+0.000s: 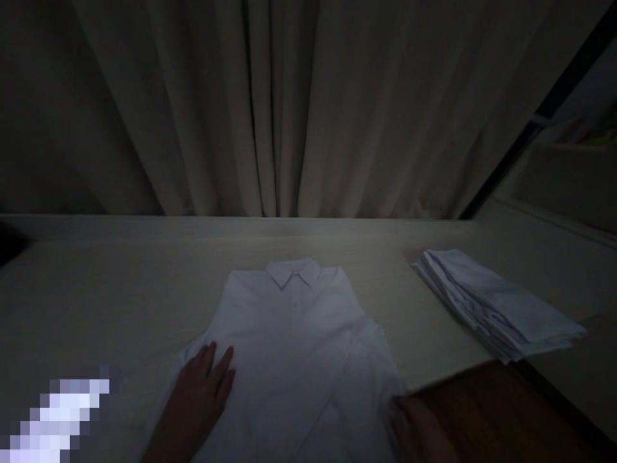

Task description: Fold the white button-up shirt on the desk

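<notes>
The left hand (205, 382) lies palm down, fingers slightly spread, on the shirt (284, 347) at lower centre, its grip open and holding nothing. The right hand (419, 427), dim and cut off below, curls at the sleeve (378, 360); whether its grip has cloth I cannot tell. The collar (277, 275) points up-frame, long axis vertical, lower end cut off

Clocking from the shirt (284, 360), I have open counter (120, 289) at 10, up to a dark thing (10, 243) at the far edge. At 12, a bare strip lets me pass before the curtain (332, 128) blocks. Between 2 and 3 stands the cloth pile (501, 299), with a lane short of it. Near 4, the counter ends beside my right fingers (400, 411).
</notes>
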A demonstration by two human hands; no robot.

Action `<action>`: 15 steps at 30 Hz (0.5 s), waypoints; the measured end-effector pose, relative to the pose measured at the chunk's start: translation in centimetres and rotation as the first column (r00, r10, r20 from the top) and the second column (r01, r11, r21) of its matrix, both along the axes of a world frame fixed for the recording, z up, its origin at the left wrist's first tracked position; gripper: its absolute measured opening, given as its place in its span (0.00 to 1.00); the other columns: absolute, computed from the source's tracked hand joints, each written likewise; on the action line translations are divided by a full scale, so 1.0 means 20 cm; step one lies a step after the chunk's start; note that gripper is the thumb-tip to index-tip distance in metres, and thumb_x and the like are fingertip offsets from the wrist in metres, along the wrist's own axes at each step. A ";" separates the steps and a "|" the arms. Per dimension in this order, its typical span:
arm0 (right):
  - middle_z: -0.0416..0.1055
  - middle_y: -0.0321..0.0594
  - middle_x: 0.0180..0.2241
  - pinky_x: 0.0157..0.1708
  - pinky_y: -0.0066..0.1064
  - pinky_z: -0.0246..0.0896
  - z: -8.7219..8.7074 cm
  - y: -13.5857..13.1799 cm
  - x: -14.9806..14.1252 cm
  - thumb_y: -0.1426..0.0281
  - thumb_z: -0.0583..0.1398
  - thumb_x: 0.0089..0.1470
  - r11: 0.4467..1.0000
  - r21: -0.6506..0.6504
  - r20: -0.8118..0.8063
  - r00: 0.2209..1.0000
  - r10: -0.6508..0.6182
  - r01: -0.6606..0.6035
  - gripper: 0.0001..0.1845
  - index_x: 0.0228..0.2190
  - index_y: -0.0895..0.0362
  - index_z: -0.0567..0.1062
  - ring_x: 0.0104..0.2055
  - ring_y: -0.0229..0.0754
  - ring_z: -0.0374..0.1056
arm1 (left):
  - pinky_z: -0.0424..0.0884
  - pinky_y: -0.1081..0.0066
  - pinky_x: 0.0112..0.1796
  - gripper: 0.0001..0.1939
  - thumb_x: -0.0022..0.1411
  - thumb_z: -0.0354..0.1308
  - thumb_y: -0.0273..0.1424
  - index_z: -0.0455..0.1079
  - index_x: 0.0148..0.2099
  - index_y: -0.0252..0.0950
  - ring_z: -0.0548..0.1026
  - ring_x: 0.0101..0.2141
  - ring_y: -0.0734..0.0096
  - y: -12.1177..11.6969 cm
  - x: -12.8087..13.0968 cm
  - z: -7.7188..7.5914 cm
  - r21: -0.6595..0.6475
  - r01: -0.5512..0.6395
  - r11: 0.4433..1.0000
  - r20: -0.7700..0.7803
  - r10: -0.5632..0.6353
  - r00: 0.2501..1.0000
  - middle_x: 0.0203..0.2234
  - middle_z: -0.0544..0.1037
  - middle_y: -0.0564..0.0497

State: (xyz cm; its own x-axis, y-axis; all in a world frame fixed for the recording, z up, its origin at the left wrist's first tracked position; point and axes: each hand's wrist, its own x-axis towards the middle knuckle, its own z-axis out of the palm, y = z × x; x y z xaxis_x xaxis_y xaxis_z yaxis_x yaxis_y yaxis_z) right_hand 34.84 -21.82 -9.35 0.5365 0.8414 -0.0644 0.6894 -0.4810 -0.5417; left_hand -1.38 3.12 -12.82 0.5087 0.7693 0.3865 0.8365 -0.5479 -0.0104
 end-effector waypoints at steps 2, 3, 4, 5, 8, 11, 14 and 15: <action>0.69 0.49 0.52 0.55 0.41 0.60 0.08 0.16 -0.05 0.56 0.50 0.55 0.996 0.011 0.130 0.987 0.090 -0.092 0.27 0.49 0.58 0.71 0.54 0.50 0.64 | 0.67 0.49 0.51 0.22 0.62 0.45 0.38 0.68 0.54 0.36 0.67 0.54 0.45 0.00 0.00 0.01 -0.020 -0.008 1.000 0.008 0.009 1.000 0.54 0.69 0.32; 0.67 0.50 0.54 0.57 0.42 0.58 0.11 0.25 -0.08 0.57 0.50 0.56 0.991 0.017 0.191 0.973 0.126 -0.132 0.28 0.52 0.59 0.69 0.56 0.50 0.62 | 0.67 0.49 0.51 0.22 0.62 0.45 0.39 0.68 0.54 0.38 0.67 0.55 0.45 -0.01 0.00 0.01 -0.023 -0.011 1.000 0.008 0.011 1.000 0.54 0.69 0.33; 0.66 0.50 0.55 0.58 0.43 0.57 0.13 0.34 -0.10 0.58 0.49 0.57 0.985 0.022 0.245 0.956 0.160 -0.170 0.28 0.53 0.61 0.67 0.57 0.50 0.61 | 0.68 0.49 0.51 0.22 0.62 0.46 0.39 0.67 0.54 0.39 0.67 0.55 0.46 -0.01 0.00 0.01 -0.022 -0.011 1.000 0.003 0.011 1.000 0.54 0.69 0.34; 0.64 0.51 0.56 0.59 0.43 0.55 0.15 0.42 -0.13 0.59 0.48 0.58 0.977 0.017 0.289 0.937 0.197 -0.211 0.28 0.54 0.62 0.66 0.59 0.51 0.59 | 0.68 0.49 0.51 0.22 0.61 0.46 0.39 0.67 0.54 0.40 0.67 0.55 0.46 -0.01 0.00 0.01 -0.016 -0.013 1.000 -0.004 0.013 1.000 0.54 0.69 0.35; 0.59 0.54 0.59 0.62 0.45 0.49 0.15 0.62 -0.17 0.59 0.48 0.58 0.955 -0.035 0.366 0.886 0.286 -0.294 0.30 0.55 0.66 0.63 0.62 0.53 0.53 | 0.69 0.51 0.50 0.22 0.61 0.46 0.39 0.67 0.55 0.42 0.67 0.55 0.47 0.00 -0.01 -0.01 0.005 -0.037 0.999 -0.052 0.037 0.998 0.54 0.70 0.36; 0.55 0.56 0.61 0.63 0.46 0.46 0.10 0.71 -0.17 0.55 0.46 0.59 0.938 -0.121 0.367 0.863 0.347 -0.326 0.33 0.56 0.66 0.61 0.64 0.55 0.49 | 0.68 0.52 0.51 0.22 0.60 0.48 0.40 0.67 0.55 0.44 0.67 0.55 0.47 0.01 -0.01 -0.04 0.020 -0.064 0.998 -0.101 0.065 0.993 0.54 0.70 0.36; 0.53 0.56 0.62 0.62 0.48 0.46 0.06 0.73 -0.17 0.52 0.45 0.58 0.913 -0.212 0.335 0.851 0.404 -0.350 0.36 0.59 0.63 0.58 0.64 0.57 0.48 | 0.68 0.52 0.51 0.22 0.59 0.48 0.40 0.66 0.55 0.45 0.67 0.54 0.46 0.02 -0.01 -0.08 0.016 -0.077 0.997 -0.136 0.078 0.988 0.54 0.70 0.35; 0.52 0.56 0.62 0.62 0.48 0.45 0.06 0.73 -0.16 0.51 0.45 0.58 0.906 -0.230 0.330 0.847 0.417 -0.356 0.37 0.59 0.62 0.56 0.64 0.57 0.48 | 0.68 0.52 0.51 0.22 0.59 0.48 0.40 0.66 0.55 0.45 0.67 0.54 0.45 0.03 -0.01 -0.09 0.012 -0.077 0.997 -0.147 0.078 0.986 0.54 0.70 0.35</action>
State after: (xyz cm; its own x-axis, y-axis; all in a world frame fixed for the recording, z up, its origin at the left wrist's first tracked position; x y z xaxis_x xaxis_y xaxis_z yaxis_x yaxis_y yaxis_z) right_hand 31.54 -7.18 -8.15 0.1800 0.9808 -0.0755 0.9689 -0.1900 -0.1582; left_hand -1.57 3.65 -14.53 0.4994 0.8065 0.3166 0.8655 -0.4810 -0.1399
